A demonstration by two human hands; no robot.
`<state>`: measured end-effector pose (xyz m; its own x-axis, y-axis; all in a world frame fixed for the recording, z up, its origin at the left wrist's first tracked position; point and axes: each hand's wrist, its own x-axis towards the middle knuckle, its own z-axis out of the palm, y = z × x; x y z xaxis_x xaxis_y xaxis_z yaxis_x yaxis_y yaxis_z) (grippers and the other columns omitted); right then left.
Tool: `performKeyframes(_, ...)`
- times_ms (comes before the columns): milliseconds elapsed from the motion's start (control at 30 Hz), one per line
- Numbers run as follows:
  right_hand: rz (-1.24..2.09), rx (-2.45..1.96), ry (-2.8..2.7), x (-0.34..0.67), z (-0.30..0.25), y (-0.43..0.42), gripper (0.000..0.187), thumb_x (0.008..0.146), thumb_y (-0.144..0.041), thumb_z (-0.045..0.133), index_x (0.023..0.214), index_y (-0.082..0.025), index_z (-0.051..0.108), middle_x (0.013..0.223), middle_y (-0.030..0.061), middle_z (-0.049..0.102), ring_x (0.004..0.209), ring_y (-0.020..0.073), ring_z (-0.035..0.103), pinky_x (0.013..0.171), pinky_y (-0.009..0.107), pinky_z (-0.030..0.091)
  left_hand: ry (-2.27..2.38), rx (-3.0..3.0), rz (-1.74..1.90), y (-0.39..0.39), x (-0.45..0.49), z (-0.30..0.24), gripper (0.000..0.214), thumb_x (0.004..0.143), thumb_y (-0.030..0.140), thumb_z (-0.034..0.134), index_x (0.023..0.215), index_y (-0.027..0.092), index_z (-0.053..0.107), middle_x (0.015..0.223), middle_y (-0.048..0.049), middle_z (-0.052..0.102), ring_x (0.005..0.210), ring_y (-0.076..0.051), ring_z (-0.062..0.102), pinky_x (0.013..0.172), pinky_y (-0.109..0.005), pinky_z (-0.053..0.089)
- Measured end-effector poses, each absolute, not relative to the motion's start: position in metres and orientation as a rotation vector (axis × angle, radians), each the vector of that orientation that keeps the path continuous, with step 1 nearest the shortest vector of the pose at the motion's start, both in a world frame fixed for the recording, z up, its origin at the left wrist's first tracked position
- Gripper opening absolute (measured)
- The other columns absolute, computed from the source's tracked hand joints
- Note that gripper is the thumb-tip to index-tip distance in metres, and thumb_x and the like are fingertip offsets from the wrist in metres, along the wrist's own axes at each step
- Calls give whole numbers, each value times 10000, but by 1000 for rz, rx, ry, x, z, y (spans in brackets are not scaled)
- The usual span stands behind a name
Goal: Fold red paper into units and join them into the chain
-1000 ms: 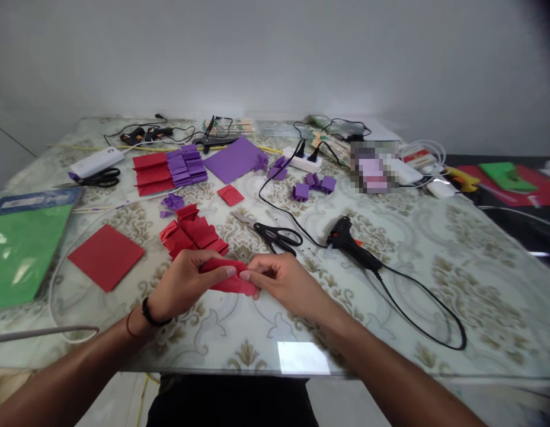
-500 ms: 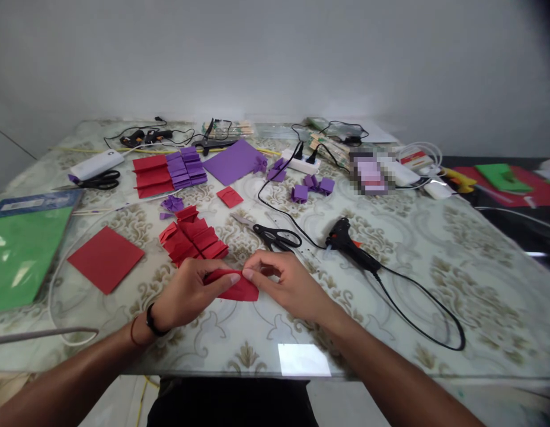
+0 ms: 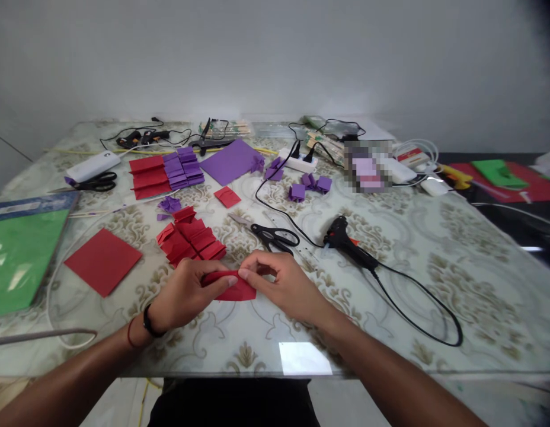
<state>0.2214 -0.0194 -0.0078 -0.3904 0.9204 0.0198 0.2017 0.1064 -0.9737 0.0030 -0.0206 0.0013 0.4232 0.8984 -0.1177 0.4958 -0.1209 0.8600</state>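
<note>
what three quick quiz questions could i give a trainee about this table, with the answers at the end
1. What do the left hand and right hand both hold?
2. True or false: the glue gun lies to the right of the nearer scissors.
3. The large sheet at the picture's left edge is: a) green, b) yellow, c) white?

Key: 1. red paper; 2. true; 3. a

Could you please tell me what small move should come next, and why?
Perhaps press along the upper edge to crease it: the left hand and right hand pinch the held red paper there, and that edge looks turned over.
</note>
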Motion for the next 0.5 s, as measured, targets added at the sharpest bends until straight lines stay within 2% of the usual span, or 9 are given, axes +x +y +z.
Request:
performKeyframes(133,1331,-1098,-1679,223,-7,-18,154,911,-300,690,816,-184,725,740,8,697,690,147,621,663,262,509,1196,1727,570,-20,1,4,365,968,449,633,834,147,787,620,28,541,576,-109,401,525,-230,301)
performKeyframes(267,1370,-1087,-1702,223,-8,-19,101,872,-246,706,794,-183,722,724,4,690,685,146,624,664,261,514,1120,1789,503,-19,2,6,326,979,406,621,856,152,782,646,22,581,587,-112,432,536,-228,321)
performKeyframes(500,1390,-1052,-1730,219,-5,-21,91,833,-196,691,744,-182,677,693,-14,653,661,129,583,655,248,484,1023,1840,570,-24,3,8,442,1023,396,572,707,127,724,573,48,376,542,-91,309,510,-239,267)
